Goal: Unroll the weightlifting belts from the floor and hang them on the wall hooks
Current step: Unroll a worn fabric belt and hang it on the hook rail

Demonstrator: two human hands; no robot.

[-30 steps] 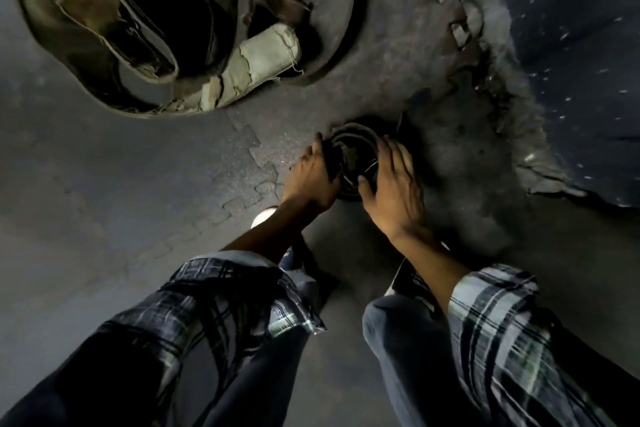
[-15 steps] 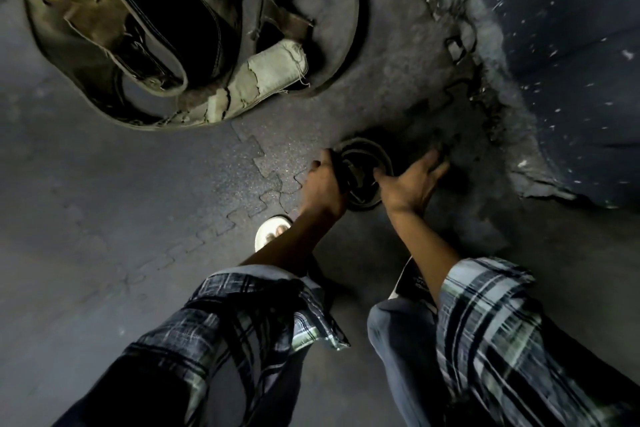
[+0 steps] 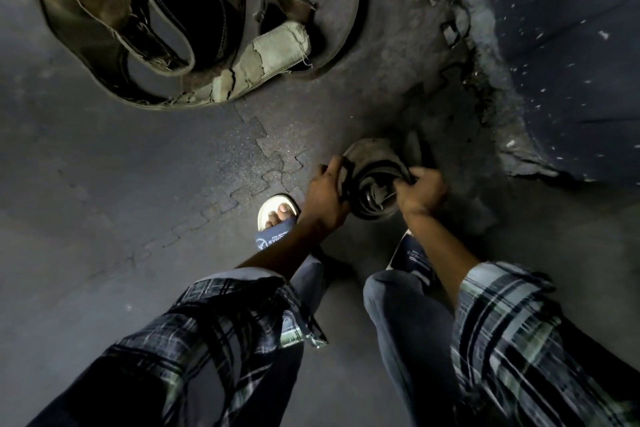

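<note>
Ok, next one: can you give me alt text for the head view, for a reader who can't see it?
Seen from above, a person bends over a dark floor, left hand and right hand both gripping a rolled weightlifting belt. A heap of worn, loosely coiled belts lies farther off on the rubber floor tiles, with sandalled feet and plaid sleeves below.

Dark rolled belt (image 3: 375, 184) on floor, worn belts (image 3: 194, 28) beyond

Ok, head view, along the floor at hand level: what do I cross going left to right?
Sandalled foot → left hand gripping the rolled belt's left edge → rolled belt → right hand gripping its right side → torn mat edge by the dark speckled mat.
</note>
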